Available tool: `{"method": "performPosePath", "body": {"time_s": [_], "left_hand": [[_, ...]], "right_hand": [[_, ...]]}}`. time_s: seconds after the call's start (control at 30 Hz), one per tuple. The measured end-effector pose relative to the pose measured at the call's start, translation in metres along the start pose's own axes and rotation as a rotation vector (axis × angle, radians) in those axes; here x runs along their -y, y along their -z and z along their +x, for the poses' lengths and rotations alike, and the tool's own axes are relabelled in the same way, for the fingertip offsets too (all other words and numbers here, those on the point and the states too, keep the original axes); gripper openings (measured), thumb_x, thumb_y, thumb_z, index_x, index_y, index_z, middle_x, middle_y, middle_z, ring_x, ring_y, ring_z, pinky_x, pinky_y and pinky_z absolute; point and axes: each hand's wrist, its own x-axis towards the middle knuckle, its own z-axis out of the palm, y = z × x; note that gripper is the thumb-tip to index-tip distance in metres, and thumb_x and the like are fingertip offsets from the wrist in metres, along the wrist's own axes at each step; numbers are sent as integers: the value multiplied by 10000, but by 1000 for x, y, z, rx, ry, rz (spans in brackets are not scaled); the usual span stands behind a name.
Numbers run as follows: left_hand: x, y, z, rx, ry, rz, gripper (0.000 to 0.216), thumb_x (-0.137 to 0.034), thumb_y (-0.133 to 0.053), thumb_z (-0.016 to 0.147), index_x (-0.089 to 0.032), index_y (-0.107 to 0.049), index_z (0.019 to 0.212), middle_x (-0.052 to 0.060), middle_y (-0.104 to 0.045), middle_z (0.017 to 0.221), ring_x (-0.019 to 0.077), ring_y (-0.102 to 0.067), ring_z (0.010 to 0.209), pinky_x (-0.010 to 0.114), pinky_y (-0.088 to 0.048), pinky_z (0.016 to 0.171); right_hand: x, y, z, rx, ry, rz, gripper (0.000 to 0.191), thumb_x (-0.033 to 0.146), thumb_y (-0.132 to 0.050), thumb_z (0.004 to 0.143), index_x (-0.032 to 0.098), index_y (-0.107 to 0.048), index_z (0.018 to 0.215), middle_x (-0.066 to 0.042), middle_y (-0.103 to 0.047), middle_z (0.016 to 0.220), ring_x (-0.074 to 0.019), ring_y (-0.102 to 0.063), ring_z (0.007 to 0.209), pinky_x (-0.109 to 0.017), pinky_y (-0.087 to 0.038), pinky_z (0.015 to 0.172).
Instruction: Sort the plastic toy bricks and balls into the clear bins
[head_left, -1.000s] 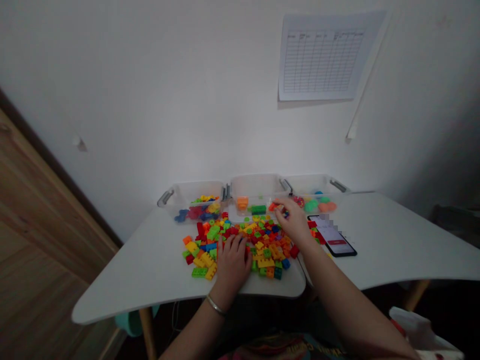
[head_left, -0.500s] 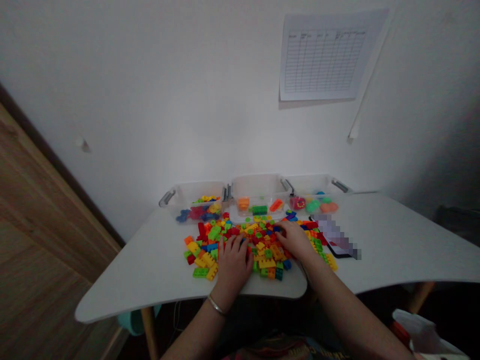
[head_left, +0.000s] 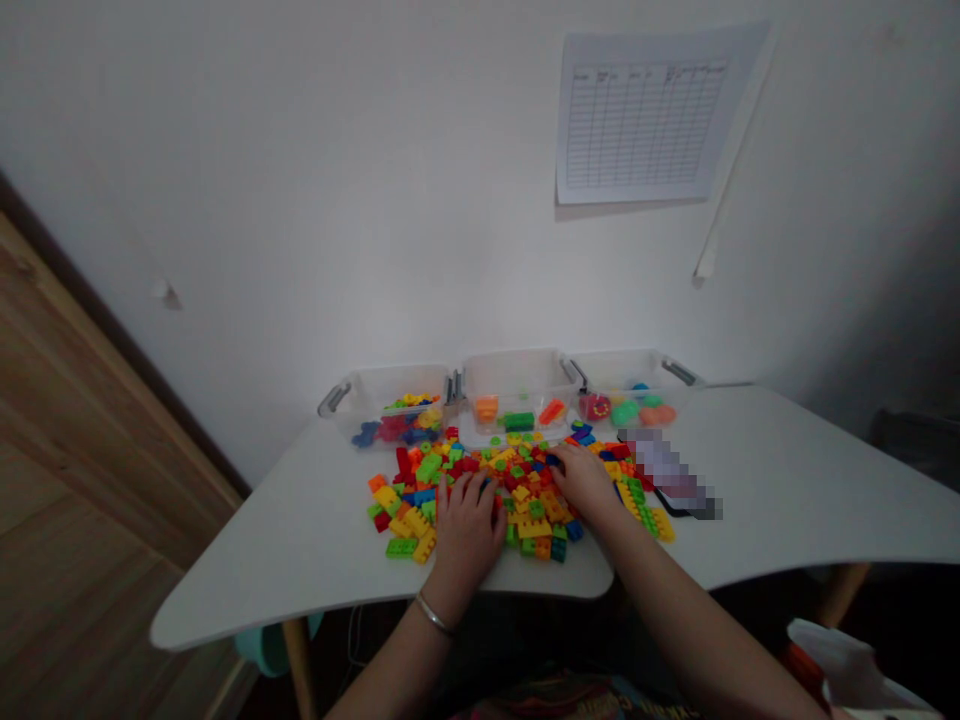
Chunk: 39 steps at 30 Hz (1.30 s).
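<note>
A heap of colourful plastic toy bricks [head_left: 534, 505] is spread over the white table. My left hand [head_left: 469, 525] lies on the near left part of the heap, palm down, its fingers spread; the bricks under the palm are hidden. On the right side of the pile is my right hand [head_left: 586, 482], its thumb and forefinger bent together round a small blue brick [head_left: 553, 460], which shows only in part. Yellow and green bricks lie between the two hands.
Along the wall stand three clear bins: the left bin [head_left: 360, 385] and right bin [head_left: 622, 362] hold coloured pieces, the middle bin [head_left: 517, 370] a few bricks. A phone-like flat object [head_left: 675, 478], partly blurred out, lies right of the heap. The table's front edge [head_left: 315, 606] curves.
My right hand has shifted very slightly among the bricks. The left hand stays in the same place.
</note>
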Motion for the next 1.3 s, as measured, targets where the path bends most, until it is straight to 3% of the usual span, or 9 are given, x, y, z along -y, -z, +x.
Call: {"method": "performPosePath", "body": {"time_s": [0.33, 0.53, 0.7, 0.83, 0.93, 1.07, 1.17, 1.3], "left_hand": [[1, -1, 0, -5, 4, -3, 308, -263, -550, 850, -221, -670, 1130, 71, -662, 1223, 294, -547, 1170, 590, -258, 1136], [1, -1, 0, -11, 0, -5, 296, -269, -551, 849, -225, -676, 1114, 78, -660, 1226, 296, -550, 1170, 598, -268, 1129], [0, 0, 0, -8, 4, -17, 282, -276, -539, 857, -227, -684, 1094, 82, -662, 1222, 301, -550, 1172, 601, -261, 1129], [1, -1, -1, -11, 3, -15, 276, -268, -526, 868, -226, -686, 1089, 75, -667, 1212, 292, -551, 1169, 598, -254, 1137], [1, 0, -1, -9, 4, -11, 276, -264, -532, 865, -221, -685, 1090, 74, -664, 1217, 294, -548, 1174, 598, -259, 1135], [1, 0, -1, -6, 5, -8, 273, -266, -533, 864, -219, -686, 1086, 68, -667, 1215, 292, -551, 1169, 597, -269, 1132], [1, -1, 0, -8, 5, -10, 270, -265, -526, 869, -216, -689, 1078, 70, -668, 1213, 293, -551, 1167, 593, -278, 1129], [1, 0, 0, -3, 5, -16, 271, -266, -527, 871, -214, -688, 1083, 68, -664, 1220, 294, -550, 1167, 592, -268, 1135]], "right_hand": [[0, 4, -3, -22, -25, 21, 329, 170, -511, 832, 197, -681, 1112, -79, -685, 1149, -244, -604, 1083, -354, -440, 967], [-4, 5, -3, -74, -58, 168, 323, 172, -513, 816, 177, -665, 1100, -79, -690, 1097, -231, -605, 1041, -352, -440, 961], [-6, 8, 2, -332, -89, 322, 297, 267, -510, 826, 184, -636, 1083, -94, -667, 1102, -248, -568, 1071, -402, -416, 989], [-4, 27, 16, -583, -99, 352, 300, 309, -496, 823, 194, -617, 1073, -104, -650, 1072, -250, -550, 1015, -414, -413, 955], [-3, 46, 34, -678, -134, 396, 333, 340, -473, 840, 169, -606, 1093, -108, -639, 1024, -227, -551, 928, -373, -441, 879], [-1, 62, 62, -716, -173, 390, 333, 340, -458, 853, 178, -603, 1106, -108, -637, 1102, -227, -532, 1038, -355, -428, 898], [4, 64, 81, -723, -114, 402, 334, 321, -459, 850, 172, -606, 1110, -111, -639, 1145, -229, -508, 1098, -357, -407, 936], [11, 55, 99, -618, -17, 394, 336, 287, -488, 833, 153, -624, 1110, -114, -662, 1121, -234, -527, 1078, -368, -384, 966]]}}
